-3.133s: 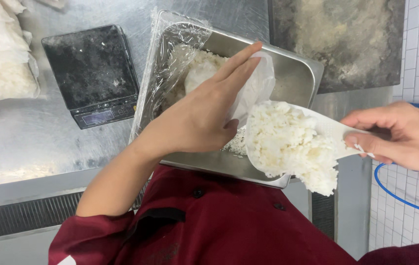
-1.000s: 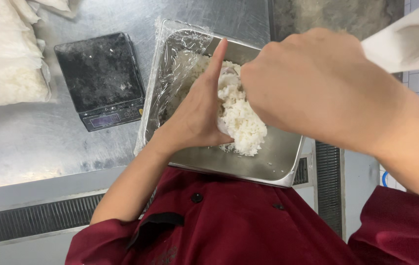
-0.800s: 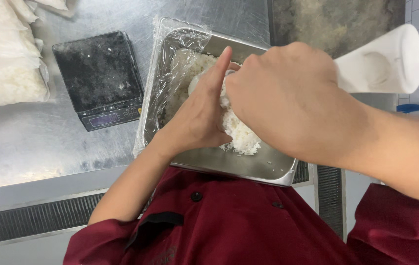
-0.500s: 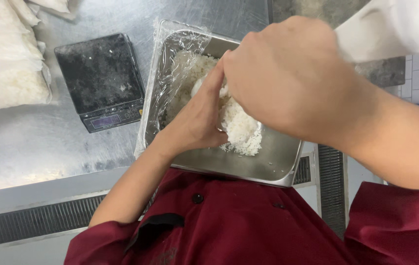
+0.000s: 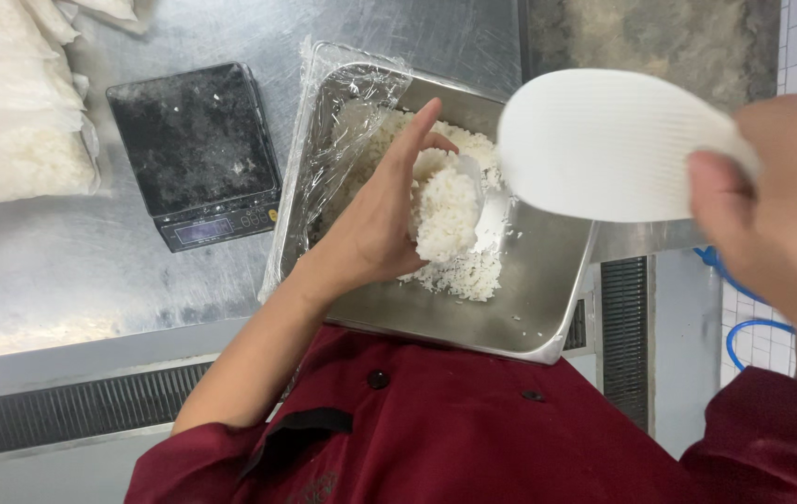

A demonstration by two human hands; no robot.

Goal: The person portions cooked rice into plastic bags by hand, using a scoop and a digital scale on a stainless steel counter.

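Head view, left hand point(image 5: 375, 233) fingers cupped around rice clump point(image 5: 445, 213), right hand point(image 5: 786, 201) gripping white paddle point(image 5: 604, 145)

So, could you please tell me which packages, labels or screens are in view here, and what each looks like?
Scale screen: small pale rectangular display on the front edge of the flat black scale, left of the steel tray.
Bagged rice: clear, lumpy plastic bags of white rice at the far left of the steel counter.
No labels or signs can be made out.
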